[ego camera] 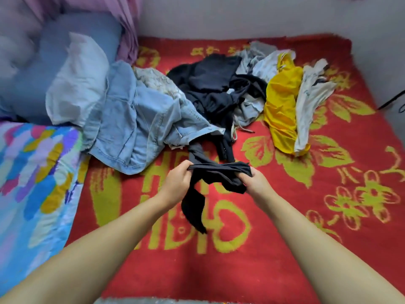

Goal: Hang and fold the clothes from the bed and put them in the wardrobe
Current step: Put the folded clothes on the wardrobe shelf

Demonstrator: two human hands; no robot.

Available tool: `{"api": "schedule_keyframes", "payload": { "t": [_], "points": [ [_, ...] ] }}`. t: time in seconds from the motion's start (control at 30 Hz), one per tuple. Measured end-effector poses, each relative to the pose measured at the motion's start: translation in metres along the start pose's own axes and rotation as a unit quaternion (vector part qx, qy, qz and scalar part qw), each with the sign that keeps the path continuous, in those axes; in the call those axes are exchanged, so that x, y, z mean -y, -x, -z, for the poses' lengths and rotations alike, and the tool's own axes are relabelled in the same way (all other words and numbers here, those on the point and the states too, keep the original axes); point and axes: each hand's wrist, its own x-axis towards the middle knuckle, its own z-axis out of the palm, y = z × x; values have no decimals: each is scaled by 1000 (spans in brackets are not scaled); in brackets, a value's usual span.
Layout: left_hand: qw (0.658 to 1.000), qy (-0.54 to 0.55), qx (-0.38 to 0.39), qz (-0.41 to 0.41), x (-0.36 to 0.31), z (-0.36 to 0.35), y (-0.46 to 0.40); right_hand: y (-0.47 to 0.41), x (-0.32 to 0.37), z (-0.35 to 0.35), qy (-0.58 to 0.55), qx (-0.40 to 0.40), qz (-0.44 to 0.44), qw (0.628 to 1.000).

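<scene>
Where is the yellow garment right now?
In the head view, the yellow garment lies on the red blanket at the right of the pile, beside a white garment.

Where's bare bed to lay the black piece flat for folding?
Free: red blanket between the forearms, below the black garment both hands hold, and the near-right corner below the yellow top. Crowded: denim and dark heap at mid-bed and left.
</scene>
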Motion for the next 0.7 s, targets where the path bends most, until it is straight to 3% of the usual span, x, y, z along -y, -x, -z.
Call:
{"api": "schedule_keyframes", "payload": {
  "t": [0.17, 0.47, 0.57, 0.7],
  "points": [
    [993, 43, -60, -88, -93, 99, -11, 43, 126, -12, -13, -31, 159, 987],
    [981, 134, 27, -140, -193, 218, 13, 110, 255, -36, -3, -41, 285, 958],
    [977, 98, 93, -163, -227, 237, 30, 138, 285, -37, 41, -20, 339, 940],
    [964, 56, 116, -231, -275, 237, 49, 178, 319, -50, 202, -11, 435, 877]
  ]
}}
